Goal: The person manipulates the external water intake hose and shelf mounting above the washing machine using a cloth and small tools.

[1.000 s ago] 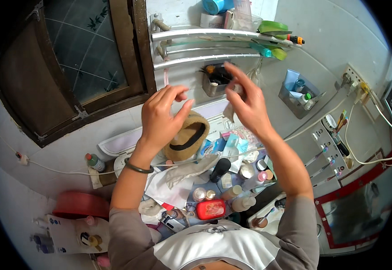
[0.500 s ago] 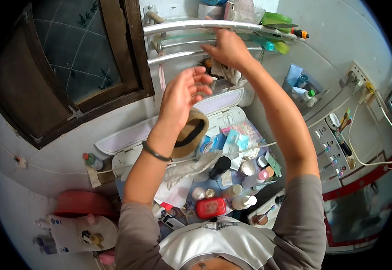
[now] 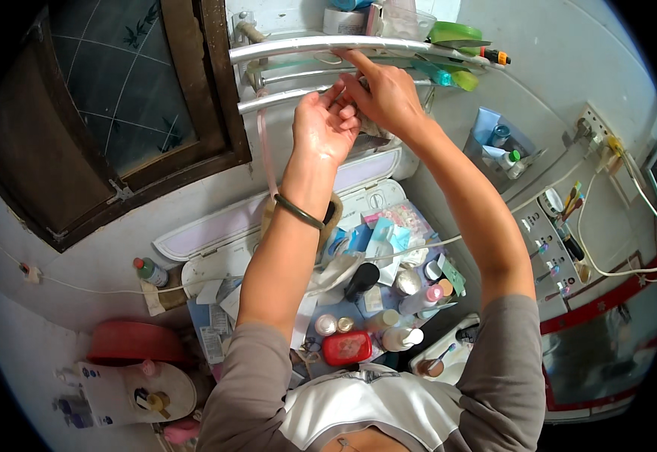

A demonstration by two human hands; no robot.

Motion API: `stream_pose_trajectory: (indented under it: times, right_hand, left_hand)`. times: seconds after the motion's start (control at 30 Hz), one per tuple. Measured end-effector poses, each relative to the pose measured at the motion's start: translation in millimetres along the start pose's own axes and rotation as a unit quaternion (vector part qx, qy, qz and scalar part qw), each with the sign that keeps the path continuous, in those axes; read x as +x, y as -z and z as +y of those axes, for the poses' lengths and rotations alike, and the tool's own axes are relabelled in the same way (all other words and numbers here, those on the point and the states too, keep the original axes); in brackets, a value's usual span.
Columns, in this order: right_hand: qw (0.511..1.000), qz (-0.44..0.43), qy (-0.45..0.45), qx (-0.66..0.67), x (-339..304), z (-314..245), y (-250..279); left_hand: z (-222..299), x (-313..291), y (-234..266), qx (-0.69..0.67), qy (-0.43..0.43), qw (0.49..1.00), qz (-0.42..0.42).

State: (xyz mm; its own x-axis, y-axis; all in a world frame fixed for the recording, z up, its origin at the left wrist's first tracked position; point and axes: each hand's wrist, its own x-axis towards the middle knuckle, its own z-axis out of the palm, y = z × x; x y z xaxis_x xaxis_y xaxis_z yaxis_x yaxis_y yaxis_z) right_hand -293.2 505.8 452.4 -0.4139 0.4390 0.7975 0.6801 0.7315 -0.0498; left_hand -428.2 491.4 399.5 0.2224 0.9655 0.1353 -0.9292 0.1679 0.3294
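Observation:
Both hands meet high up at a silver wall rack. My left hand [image 3: 327, 124] is palm up, its fingers curled in front of the lower rail [image 3: 277, 99]. Just right of it, my right hand [image 3: 390, 99] stretches its index finger to the upper rail [image 3: 290, 50]. Its thumb and other fingers bend down to the left fingertips. Whatever the fingers grip is hidden between the hands. A bit of pale cloth [image 3: 375, 129] shows beneath the right hand. Behind my left forearm, a brown knitted hat [image 3: 334, 215] is mostly covered.
A green bowl [image 3: 455, 33] and orange-tipped tool [image 3: 496, 56] sit at the rack's right end. Below, bottles, jars and a red soap box [image 3: 346, 348] crowd a white machine's top. A white cable [image 3: 449, 240] crosses over it. A brown-framed window [image 3: 200, 83] stands left.
My left hand has moved up and right to the right hand, and its fingers have curled in. My right hand has shifted slightly, its index finger still at the upper rail.

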Motion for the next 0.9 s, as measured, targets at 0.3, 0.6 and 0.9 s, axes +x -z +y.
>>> stream_pose_trajectory:
  times: [0.3,0.6,0.9]
  right_hand:
    - [0.997,0.013,0.021,-0.07,-10.8,-4.6,11.9]
    - [0.99,-0.073,0.044,-0.114,11.3,5.5,11.2]
    - [0.994,-0.022,0.067,-0.079,-24.6,-12.6,33.5]
  left_hand:
    - [3.6,10.1,-24.6,-0.067,-0.016,0.998,0.012]
    - [6.0,23.7,-23.6,-0.026,-0.041,0.998,0.05]
    - [-1.0,5.1,-27.8,-0.004,-0.036,0.999,0.034]
